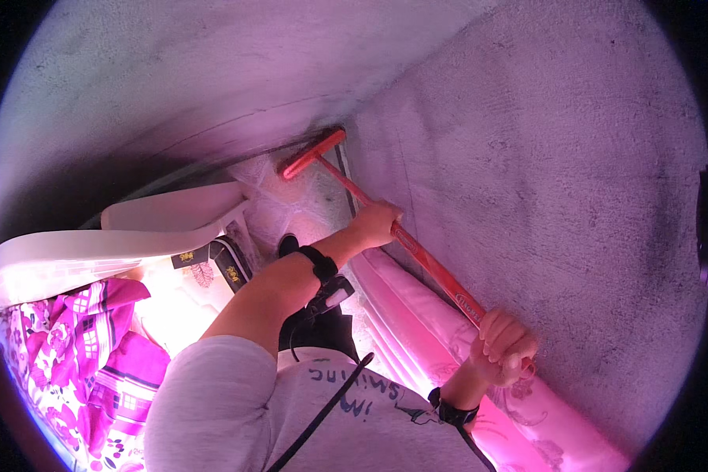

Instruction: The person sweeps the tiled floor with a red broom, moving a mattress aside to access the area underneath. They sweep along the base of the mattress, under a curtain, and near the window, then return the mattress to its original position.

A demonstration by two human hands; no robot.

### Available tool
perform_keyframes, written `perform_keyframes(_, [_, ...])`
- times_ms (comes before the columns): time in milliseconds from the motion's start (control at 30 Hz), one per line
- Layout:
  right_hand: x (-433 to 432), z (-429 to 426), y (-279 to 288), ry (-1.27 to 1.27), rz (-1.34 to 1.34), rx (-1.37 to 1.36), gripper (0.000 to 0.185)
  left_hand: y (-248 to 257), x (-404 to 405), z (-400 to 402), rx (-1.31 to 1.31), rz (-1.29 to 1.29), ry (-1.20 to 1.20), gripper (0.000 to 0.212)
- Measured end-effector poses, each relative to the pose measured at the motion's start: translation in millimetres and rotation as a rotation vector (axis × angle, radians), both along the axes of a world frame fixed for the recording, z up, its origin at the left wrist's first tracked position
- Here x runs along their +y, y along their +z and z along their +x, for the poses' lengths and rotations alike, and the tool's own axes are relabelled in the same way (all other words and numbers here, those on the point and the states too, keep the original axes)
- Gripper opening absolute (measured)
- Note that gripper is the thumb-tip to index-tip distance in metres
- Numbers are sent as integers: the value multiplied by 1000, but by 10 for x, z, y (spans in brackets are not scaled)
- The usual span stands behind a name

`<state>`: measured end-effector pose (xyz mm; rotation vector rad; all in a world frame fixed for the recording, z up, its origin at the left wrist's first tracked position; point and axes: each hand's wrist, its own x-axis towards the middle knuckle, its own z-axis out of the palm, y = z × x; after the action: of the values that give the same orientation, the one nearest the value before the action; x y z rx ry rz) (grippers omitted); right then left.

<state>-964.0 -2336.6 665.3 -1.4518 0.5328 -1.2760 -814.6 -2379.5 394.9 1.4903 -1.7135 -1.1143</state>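
Observation:
Both of my hands grip the handle of a red long-handled floor broom or squeegee (436,271). My left hand (377,224) is closed around the middle of the handle. Near its upper end, by my right side, my right hand (506,348) is wrapped around it. The handle slants down and away to the left. Its red crosswise head (314,154) lies on the tiled floor (271,203) in the corner, close to both walls. Bristles or blade under the head cannot be made out.
A rough plastered wall (531,177) rises close on the right, another wall (183,71) ahead. Left stands a white plastic chair (171,212), beside dark boxes (230,265) and patterned magenta cloth (82,366). Pink fabric (413,312) runs along the right wall. My dark shoe (288,245) shows below.

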Motion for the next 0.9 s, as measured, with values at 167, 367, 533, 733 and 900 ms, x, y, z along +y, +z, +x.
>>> perform_keyframes(167, [170,-229,230,3,48,-75,29,285,389,4,-39,30,19,13])
perform_keyframes(367, [269,47,13,-94,25,-35,28,-51,100,170,25,-102,-40,20])
perform_keyframes(533, [366,-11,-54,-130,65,-17,26,-102,172,23,13,-9,-159,20])
perform_keyframes(733, [328,-81,87,-27,10,-57,27,55,241,40,40,-70,8,16])
perform_keyframes(900, [307,-129,-3,-128,77,-78,31,15,87,-56,-6,36,-162,16])
